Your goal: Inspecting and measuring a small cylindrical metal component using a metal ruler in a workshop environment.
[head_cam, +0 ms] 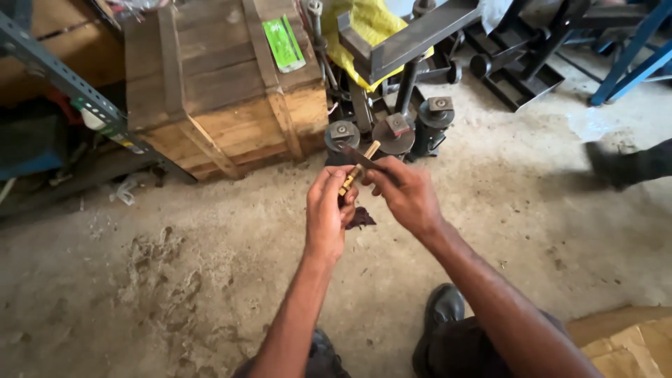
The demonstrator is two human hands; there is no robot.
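Left hand (327,210) grips brass rod (357,170); right hand (406,192) holds flat blade (358,157) against it. Scraping step underway; next stroke needs steady hold.

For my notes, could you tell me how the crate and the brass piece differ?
The crate is big, wooden and rests on the floor; the brass piece is small, metal and gripped by the left hand and right hand. Both look yellowish-brown.
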